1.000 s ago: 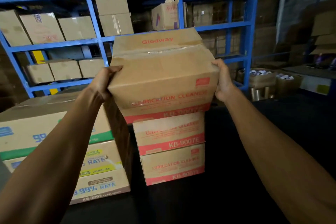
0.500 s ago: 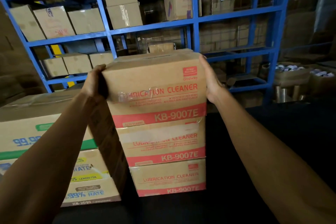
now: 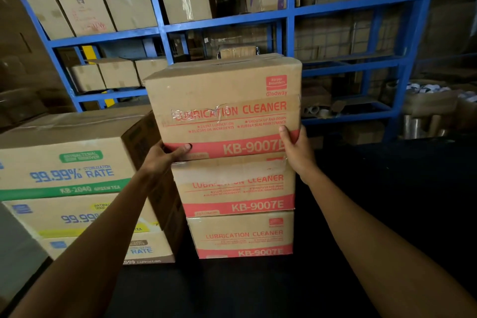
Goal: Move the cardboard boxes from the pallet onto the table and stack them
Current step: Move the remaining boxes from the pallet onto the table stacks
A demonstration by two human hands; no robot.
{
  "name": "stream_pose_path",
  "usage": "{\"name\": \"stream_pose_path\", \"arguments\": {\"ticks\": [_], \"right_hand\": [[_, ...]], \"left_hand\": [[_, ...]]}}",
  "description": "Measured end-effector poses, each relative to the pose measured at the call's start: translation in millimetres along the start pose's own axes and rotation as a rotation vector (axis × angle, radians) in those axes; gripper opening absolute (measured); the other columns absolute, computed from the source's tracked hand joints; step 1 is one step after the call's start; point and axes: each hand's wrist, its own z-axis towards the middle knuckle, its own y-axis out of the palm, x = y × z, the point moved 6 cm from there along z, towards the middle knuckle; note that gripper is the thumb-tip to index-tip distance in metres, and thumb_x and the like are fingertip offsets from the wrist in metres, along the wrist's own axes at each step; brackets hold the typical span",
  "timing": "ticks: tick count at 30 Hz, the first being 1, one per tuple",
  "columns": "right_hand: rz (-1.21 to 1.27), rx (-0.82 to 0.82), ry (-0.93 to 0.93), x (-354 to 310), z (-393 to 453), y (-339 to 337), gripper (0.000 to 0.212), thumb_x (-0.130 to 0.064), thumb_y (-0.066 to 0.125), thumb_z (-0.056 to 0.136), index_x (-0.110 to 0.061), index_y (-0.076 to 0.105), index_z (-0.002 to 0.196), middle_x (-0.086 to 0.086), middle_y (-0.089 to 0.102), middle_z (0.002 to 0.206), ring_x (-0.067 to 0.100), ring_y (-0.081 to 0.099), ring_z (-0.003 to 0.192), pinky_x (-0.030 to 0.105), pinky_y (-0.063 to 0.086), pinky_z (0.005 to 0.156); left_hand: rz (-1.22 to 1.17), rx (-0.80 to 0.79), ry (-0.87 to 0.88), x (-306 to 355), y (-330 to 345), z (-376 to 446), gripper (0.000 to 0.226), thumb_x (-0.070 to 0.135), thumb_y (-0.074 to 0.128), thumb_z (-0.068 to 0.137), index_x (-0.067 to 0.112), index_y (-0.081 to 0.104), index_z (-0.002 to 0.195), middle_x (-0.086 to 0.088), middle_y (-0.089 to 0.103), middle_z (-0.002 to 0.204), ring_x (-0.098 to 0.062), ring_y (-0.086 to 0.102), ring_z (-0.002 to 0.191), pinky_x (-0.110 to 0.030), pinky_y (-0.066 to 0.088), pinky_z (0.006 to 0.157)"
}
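A brown "LUBRICATION CLEANER KB-9007E" box (image 3: 224, 100) with a red band sits as the top box of a stack on the black table (image 3: 387, 201). Under it are a second box of the same kind (image 3: 237, 186) and a third (image 3: 242, 235). My left hand (image 3: 165, 155) grips the top box at its lower left corner, thumb on the red band. My right hand (image 3: 296, 152) holds its lower right corner. The top box overhangs the one below slightly on the left.
To the left stands a stack of larger boxes marked "99.99% RATE" (image 3: 67, 168), close against the stack of three. Blue metal shelving (image 3: 232, 18) full of cartons runs behind the table. Open cartons and tape rolls (image 3: 423, 116) lie at the far right.
The top box came down from a raised, tilted hold onto the stack. My hands slid from its upper sides down to its lower corners.
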Motion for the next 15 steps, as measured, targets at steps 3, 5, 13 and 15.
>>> {"name": "stream_pose_path", "arguments": {"ticks": [3, 5, 13, 15], "right_hand": [[-0.030, -0.017, 0.004, -3, 5, 5, 0.057, -0.056, 0.054, 0.094, -0.023, 0.041, 0.139, 0.000, 0.065, 0.121, 0.019, 0.066, 0.105, 0.048, 0.057, 0.090], [-0.039, -0.022, 0.010, -2, 7, 9, 0.062, -0.058, 0.052, 0.093, -0.022, 0.037, 0.142, 0.002, 0.064, 0.123, 0.020, 0.065, 0.106, 0.049, 0.057, 0.090], [0.041, -0.010, 0.050, 8, 10, 15, 0.068, -0.067, 0.052, 0.085, -0.030, 0.035, 0.139, 0.000, 0.063, 0.125, 0.019, 0.066, 0.107, 0.050, 0.056, 0.090], [0.060, -0.004, 0.044, 9, 11, 16, 0.062, -0.057, 0.052, 0.093, -0.028, 0.032, 0.143, 0.000, 0.062, 0.126, 0.019, 0.065, 0.108, 0.048, 0.056, 0.092]], "left_hand": [[-0.001, 0.036, 0.031, 5, -1, 4, 0.057, 0.016, 0.077, 0.084, 0.004, 0.051, 0.133, -0.006, 0.066, 0.118, -0.022, 0.066, 0.108, -0.044, 0.055, 0.095], [0.003, 0.059, 0.035, 6, 0, 6, 0.057, 0.015, 0.076, 0.084, 0.004, 0.050, 0.133, -0.004, 0.066, 0.115, -0.019, 0.065, 0.105, -0.041, 0.055, 0.094], [0.021, 0.064, 0.038, -2, -2, 6, 0.062, 0.018, 0.077, 0.084, 0.003, 0.047, 0.137, -0.012, 0.062, 0.128, -0.026, 0.063, 0.115, -0.040, 0.055, 0.094], [0.021, 0.073, 0.025, -3, -4, 6, 0.063, 0.019, 0.078, 0.083, 0.005, 0.047, 0.136, -0.012, 0.063, 0.128, -0.026, 0.063, 0.116, -0.045, 0.054, 0.099]]}}
